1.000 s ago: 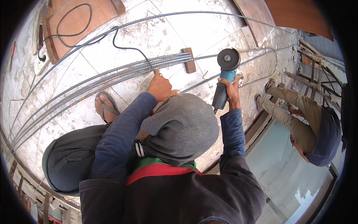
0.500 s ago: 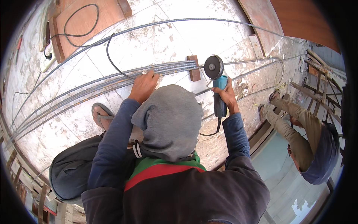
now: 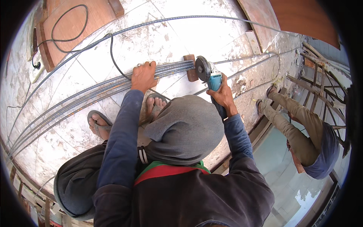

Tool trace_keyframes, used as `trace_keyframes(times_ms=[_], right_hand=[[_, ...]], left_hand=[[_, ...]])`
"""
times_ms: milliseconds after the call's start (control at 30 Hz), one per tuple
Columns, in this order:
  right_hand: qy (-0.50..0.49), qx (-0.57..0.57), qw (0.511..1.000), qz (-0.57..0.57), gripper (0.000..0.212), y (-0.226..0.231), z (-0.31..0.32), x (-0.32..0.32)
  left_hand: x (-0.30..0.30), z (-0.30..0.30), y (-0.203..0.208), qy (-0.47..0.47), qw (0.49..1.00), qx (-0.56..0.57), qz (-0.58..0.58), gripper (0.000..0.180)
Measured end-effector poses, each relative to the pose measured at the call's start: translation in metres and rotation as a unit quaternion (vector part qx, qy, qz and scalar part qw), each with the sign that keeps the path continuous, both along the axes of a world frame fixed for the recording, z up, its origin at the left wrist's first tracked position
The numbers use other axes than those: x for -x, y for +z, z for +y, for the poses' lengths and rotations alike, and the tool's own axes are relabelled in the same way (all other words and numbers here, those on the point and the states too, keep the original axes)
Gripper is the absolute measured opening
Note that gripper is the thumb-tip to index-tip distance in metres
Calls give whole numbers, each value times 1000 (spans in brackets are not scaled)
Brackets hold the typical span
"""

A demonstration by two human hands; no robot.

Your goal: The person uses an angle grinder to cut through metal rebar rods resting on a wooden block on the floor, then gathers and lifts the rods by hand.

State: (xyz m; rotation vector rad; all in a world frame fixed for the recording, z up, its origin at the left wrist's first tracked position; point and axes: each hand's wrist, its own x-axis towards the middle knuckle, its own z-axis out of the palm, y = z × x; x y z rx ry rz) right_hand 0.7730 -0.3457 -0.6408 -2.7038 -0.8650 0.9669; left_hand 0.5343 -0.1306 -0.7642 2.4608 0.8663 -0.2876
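Observation:
My left hand (image 3: pixel 143 77) is wrapped over a bundle of several ribbed steel rebars (image 3: pixel 109 84), pressing them together close to their cut ends. Those ends rest on a reddish-brown block (image 3: pixel 191 76) on the floor. A teal angle grinder (image 3: pixel 215 80) is gripped by its dark body in my right hand (image 3: pixel 223 95). Its dark disc (image 3: pixel 203 69) stands on edge just right of the rebar ends; whether it touches them I cannot tell. The lower end of the grinder is hidden behind grey cloth (image 3: pixel 185 128).
A long rebar (image 3: pixel 189 17) curves across the far floor. The black cord (image 3: pixel 112 53) runs towards a white socket strip (image 3: pixel 36 74) beside a wooden board (image 3: pixel 72 24). Further rods (image 3: pixel 249 69) lie at right. Another person (image 3: pixel 314 140) is at the right, near timber scraps (image 3: pixel 317 87).
The grinder has moved left and its disc now sits beside the rebar ends. My left hand has closed more firmly over the bundle. A second sandalled foot has come into view.

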Motion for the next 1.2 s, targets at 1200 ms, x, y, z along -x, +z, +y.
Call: trace_keyframes(times_ms=[1200], right_hand=[[16, 34, 999, 4, 98, 9, 22, 5]], left_hand=[[-6, 4, -11, -28, 999, -7, -32, 36]])
